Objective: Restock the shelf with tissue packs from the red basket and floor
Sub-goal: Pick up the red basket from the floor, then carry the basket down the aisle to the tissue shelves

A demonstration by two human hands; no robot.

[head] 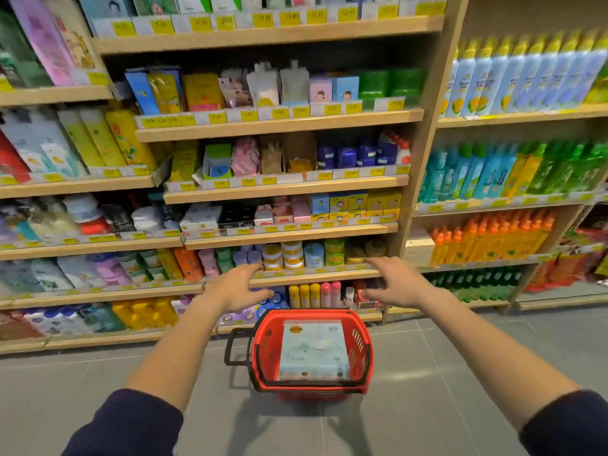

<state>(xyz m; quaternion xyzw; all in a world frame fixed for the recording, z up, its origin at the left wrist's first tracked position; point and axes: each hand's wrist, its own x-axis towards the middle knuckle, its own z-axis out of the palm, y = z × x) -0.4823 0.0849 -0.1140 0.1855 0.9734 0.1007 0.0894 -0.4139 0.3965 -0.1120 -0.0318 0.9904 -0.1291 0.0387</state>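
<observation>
A pale blue tissue pack (314, 350) lies flat in the red basket (360, 343), its long axis running from near to far, with the printed top face upward and a round yellow logo at its far end. It fills most of the basket's floor, and nothing else can be seen inside. The basket stands on the grey tiled floor (460, 373) just in front of the wooden shelf unit (289, 235), its black handle (235, 347) folded out to the left.

Both arms reach forward above the basket, dark sleeves pushed up to the forearms. The left hand (238, 287) is spread, fingers apart and slightly curled, palm down, holding nothing. The right hand (393, 286) is likewise spread and empty, fingers pointing left. The two hands are well apart, each over a far corner of the basket and clear of the pack.

The shelves behind are crowded with boxes, jars and bottles behind yellow price tags (289, 18).
</observation>
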